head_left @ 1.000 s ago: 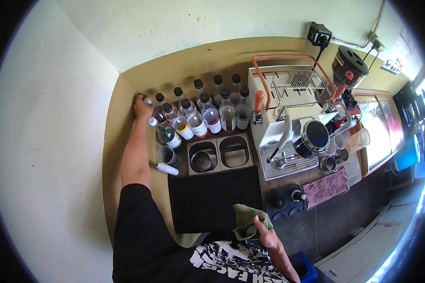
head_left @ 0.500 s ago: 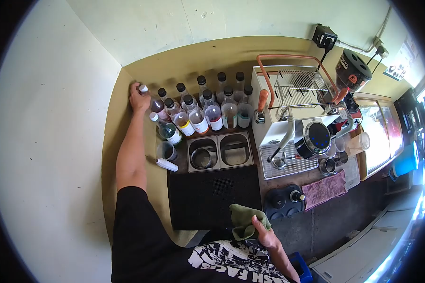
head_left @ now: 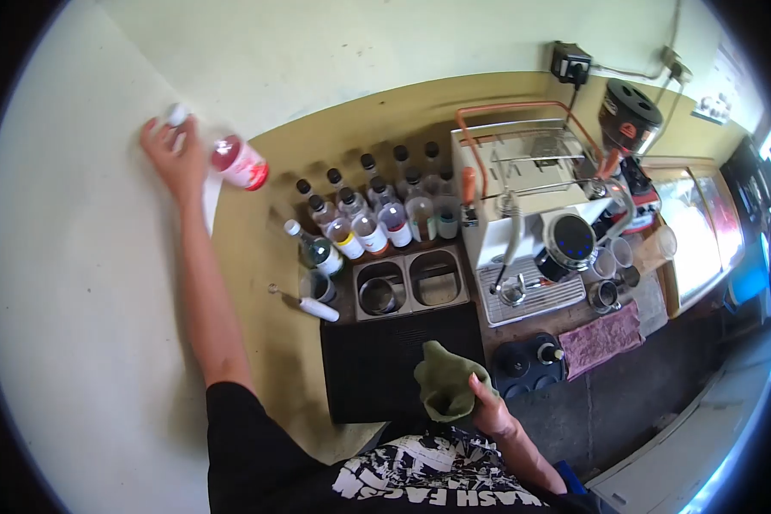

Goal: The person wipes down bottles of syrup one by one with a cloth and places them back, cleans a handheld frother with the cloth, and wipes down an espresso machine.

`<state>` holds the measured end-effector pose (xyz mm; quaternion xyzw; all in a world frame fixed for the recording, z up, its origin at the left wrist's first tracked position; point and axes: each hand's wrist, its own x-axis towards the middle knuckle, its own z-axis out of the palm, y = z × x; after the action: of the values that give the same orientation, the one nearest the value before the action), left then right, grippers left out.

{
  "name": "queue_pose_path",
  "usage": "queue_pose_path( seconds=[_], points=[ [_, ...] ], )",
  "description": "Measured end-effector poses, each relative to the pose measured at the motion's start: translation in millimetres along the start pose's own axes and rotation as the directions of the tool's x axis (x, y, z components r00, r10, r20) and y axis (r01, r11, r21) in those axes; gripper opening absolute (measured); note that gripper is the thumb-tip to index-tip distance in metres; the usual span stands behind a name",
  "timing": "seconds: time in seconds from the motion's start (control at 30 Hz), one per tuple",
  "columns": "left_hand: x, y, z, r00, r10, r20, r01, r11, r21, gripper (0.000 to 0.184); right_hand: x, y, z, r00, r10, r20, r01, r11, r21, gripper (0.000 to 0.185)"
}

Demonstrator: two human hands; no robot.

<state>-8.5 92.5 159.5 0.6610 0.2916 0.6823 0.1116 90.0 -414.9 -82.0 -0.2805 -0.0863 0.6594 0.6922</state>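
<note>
My left hand [head_left: 178,158] is raised at the upper left, in front of the pale wall. Its fingers are closed around the neck of a tilted bottle [head_left: 242,163] with a white cap, dark pink contents and a red-and-white label. Part of the neck is hidden by the hand. Low in front of my shirt, my right hand [head_left: 491,411] grips a crumpled green cloth [head_left: 445,381], thumb on top. Below the raised bottle, several black-capped bottles [head_left: 394,224] stand in rows, with a white-capped dark green bottle [head_left: 321,253] at their left end.
Two metal wells [head_left: 435,278] sit before the bottles, behind a black mat [head_left: 394,360]. A white-handled tool [head_left: 319,308] lies to their left beside a clear cup [head_left: 317,285]. Rightward stand an espresso machine [head_left: 488,227], a tamping stand [head_left: 522,364] and a pink cloth [head_left: 604,338].
My left hand has lifted the white-capped bottle out of the left end of the rows, up and to the left. My right hand still holds the green cloth; the view has tilted slightly.
</note>
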Motion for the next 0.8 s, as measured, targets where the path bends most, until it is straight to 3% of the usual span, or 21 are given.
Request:
queue_pose_path(
  seconds=[0.1, 0.13, 0.2, 0.27, 0.37, 0.4, 0.43, 0.5, 0.57, 0.6, 0.63, 0.73, 0.8],
  points=[
    [11.0, 43.9, -36.4, 0.984, 0.173, 0.032, -0.174, 0.984, 0.027, 0.065, 3.7, -16.6, 6.9, 0.996, -0.036, 0.079, 0.015, 0.967, 0.256, 0.06],
    [5.4, 60.3, -46.5, 0.985, 0.169, 0.017, -0.168, 0.984, -0.06, 0.065, 3.9, -22.6, 6.1, 0.995, -0.046, 0.087, 0.018, 0.953, 0.301, 0.062],
    [-9.4, 63.0, -71.9, 0.986, 0.107, 0.125, -0.066, 0.953, -0.294, 0.055, 7.7, -40.4, 13.5, 0.971, -0.124, 0.204, 0.053, 0.944, 0.326, 0.061],
    [-60.3, 114.5, -78.0, 0.981, 0.0, 0.191, 0.067, 0.937, -0.342, 0.049, 13.8, -48.2, 18.4, 0.938, -0.18, 0.295, 0.054, 0.919, 0.391, 0.062],
    [-130.7, 125.7, -99.2, 0.915, -0.071, 0.396, 0.256, 0.862, -0.438, 0.052, 14.8, -54.2, 37.0, 0.921, -0.225, 0.317, 0.161, 0.963, 0.216, 0.072],
    [-156.3, 133.1, -102.6, 0.881, -0.103, 0.462, 0.341, 0.816, -0.466, 0.055, 18.6, -45.3, 25.3, 0.948, -0.09, 0.305, 0.091, 0.996, 0.011, 0.075],
    [-183.6, 147.0, -103.9, 0.84, -0.13, 0.526, 0.421, 0.769, -0.482, 0.057, 18.3, -49.6, 33.8, 0.93, -0.065, 0.361, 0.149, 0.966, -0.21, 0.077],
    [-229.1, 178.8, -103.5, 0.785, -0.209, 0.583, 0.49, 0.786, -0.377, 0.058, 25.2, -45.3, 56.3, 0.903, 0.089, 0.42, 0.166, 0.83, -0.533, 0.083],
    [-266.8, 179.3, -103.0, 0.766, -0.219, 0.605, 0.539, 0.732, -0.417, 0.059, 24.7, -34.3, 73.9, 0.905, -0.037, 0.425, 0.369, 0.568, -0.736, 0.089],
    [-277.5, 181.1, -102.6, 0.756, -0.221, 0.616, 0.561, 0.704, -0.435, 0.059, 19.9, -33.2, 85.2, 0.843, -0.266, 0.467, 0.533, 0.301, -0.791, 0.091],
    [-283.1, 184.5, -102.6, 0.76, -0.222, 0.61, 0.568, 0.683, -0.459, 0.059, 17.4, -32.8, 90.5, 0.708, -0.454, 0.54, 0.602, -0.011, -0.799, 0.094],
    [-289.7, 191.3, -103.8, 0.776, -0.252, 0.578, 0.59, 0.615, -0.524, 0.06, 14.1, -31.0, 75.4, 0.723, -0.297, 0.623, 0.669, 0.078, -0.739, 0.104],
    [-286.3, 191.4, -103.9, 0.797, -0.297, 0.525, 0.59, 0.567, -0.575, 0.061, 8.1, -22.3, 60.3, 0.651, -0.189, 0.735, 0.758, 0.098, -0.645, 0.096]
  ],
)
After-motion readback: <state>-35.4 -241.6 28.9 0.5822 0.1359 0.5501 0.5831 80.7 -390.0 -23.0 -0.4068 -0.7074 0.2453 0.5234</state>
